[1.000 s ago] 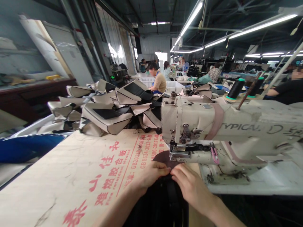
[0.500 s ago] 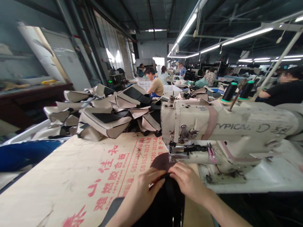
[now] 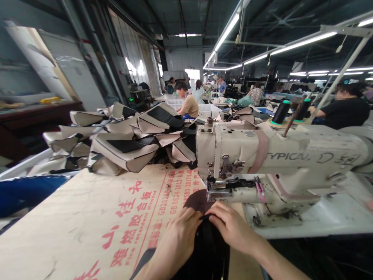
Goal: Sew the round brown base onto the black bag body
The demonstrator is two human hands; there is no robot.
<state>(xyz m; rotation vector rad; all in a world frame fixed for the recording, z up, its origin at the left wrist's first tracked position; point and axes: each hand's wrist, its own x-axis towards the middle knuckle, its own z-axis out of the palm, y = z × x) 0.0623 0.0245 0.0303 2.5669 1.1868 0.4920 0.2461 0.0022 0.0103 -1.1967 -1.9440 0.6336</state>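
Observation:
A dark piece of material, black with a brown rounded part at its far end, lies in front of the sewing machine. My left hand is closed on its folded edge from the left, fingertips pressed together. From the right, my right hand pinches the same edge, thumb below and fingers above. Both hands nearly meet just below the machine's metal arm end. The fingers partly hide the held edge. Whether the brown part touches the needle area cannot be made out.
Plywood with red printing covers the table on the left. Behind it rises a heap of beige and black sewn pieces. Pink-handled snips rest on the machine. Black thread spools stand behind it. Several people work farther back.
My left hand's fingers have drawn together and its thumb has tucked in at the edge. My right hand keeps its pinch. The whole view has shifted slightly.

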